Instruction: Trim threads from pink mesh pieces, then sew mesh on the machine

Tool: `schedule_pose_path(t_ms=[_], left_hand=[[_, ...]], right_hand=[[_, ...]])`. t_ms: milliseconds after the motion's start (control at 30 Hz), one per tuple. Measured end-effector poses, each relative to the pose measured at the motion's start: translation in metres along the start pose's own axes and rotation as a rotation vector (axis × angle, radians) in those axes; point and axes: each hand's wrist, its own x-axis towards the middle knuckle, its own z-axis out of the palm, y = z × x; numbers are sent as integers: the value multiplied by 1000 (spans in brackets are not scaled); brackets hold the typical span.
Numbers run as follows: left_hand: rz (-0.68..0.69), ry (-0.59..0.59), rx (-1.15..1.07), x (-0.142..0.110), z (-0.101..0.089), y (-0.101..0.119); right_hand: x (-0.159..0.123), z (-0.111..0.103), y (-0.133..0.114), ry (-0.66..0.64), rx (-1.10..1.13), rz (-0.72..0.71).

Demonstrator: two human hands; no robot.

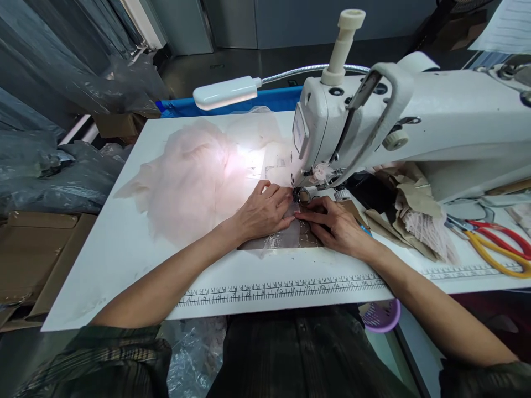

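Observation:
Pale pink sheer fabric (194, 177) lies in a loose heap on the white sewing table, and a flat part of it runs under the presser foot (299, 194) of a white sewing machine (327, 127). My left hand (267, 209) rests on this fabric just left of the foot, fingers bent and close together, gripping it. To the right of the foot, my right hand (332, 224) has its fingertips together at the fabric's edge. Under both hands is a brown, shiny flat sheet (309, 235). Fingertips close to the needle are partly hidden.
Red- and yellow-handled scissors (498, 243) lie at the right, near brown paper and lacy scraps (423, 215). A lamp (227, 93) hangs over the heap. A printed ruler (286, 288) runs along the front edge. Cardboard boxes (37, 254) stand at left; a purple basket (380, 316) sits below.

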Motion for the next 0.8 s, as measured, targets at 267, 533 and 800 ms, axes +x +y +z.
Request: schedule_pose_path(t_ms=[267,533,800], left_hand=[[-7,3,-146,-1,-3,0],[-44,-57,-77,2,-4,2],[-153,-78,-29,7,3,5]], right_hand=[[0,1,0,4,3,17],[4,3,-1,3,-93,26],[7,1,-1,6,-29,70]])
